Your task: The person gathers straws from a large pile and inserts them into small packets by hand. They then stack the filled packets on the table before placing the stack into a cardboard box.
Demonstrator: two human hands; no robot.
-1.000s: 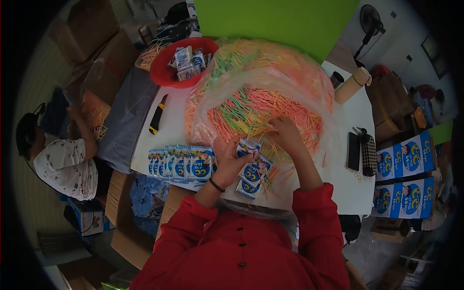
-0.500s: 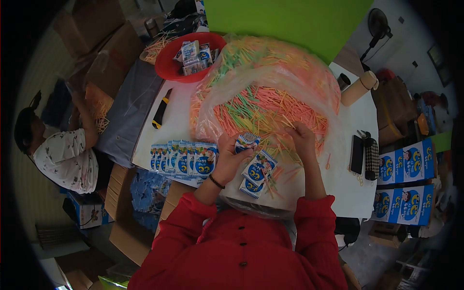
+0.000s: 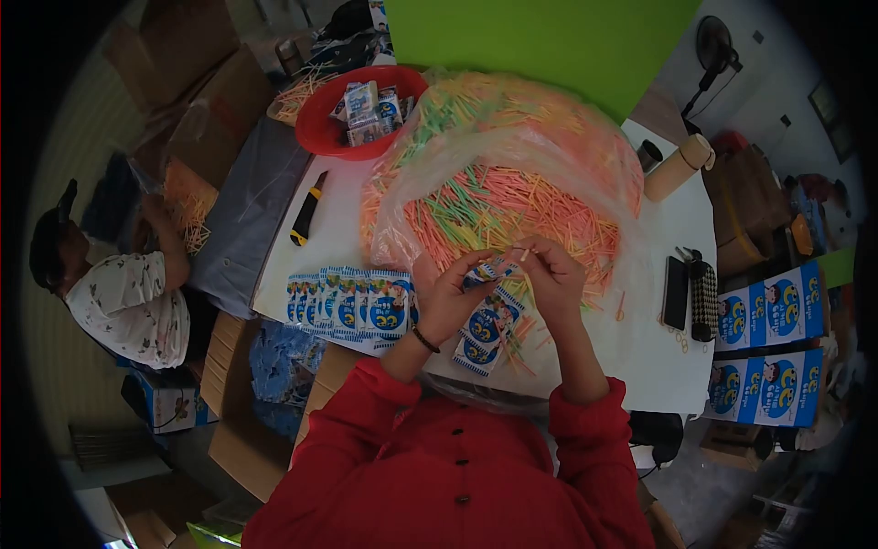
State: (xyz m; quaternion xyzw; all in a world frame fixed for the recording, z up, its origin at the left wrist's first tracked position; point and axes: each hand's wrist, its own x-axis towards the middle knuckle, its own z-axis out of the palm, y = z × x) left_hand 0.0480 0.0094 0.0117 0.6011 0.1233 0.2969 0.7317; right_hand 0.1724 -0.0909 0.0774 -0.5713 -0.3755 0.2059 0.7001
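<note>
Two hands have drawn together, left hand (image 3: pixel 445 300) pinching a packet (image 3: pixel 485 273), right hand (image 3: pixel 555 279) a stick (image 3: pixel 524 252), bag (image 3: pixel 395 229) at twelve o'clock.

No word can be read with certainty. Paired, rounded yellow characters are printed on blue ovals on the packets (image 3: pixel 388 307) and on the stacked boxes (image 3: pixel 785 309); the lettering nearby is too blurred.

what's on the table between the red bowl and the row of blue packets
The head view shows a cutter knife between the red bowl and the blue packets, with the clear bag to its right.
</note>
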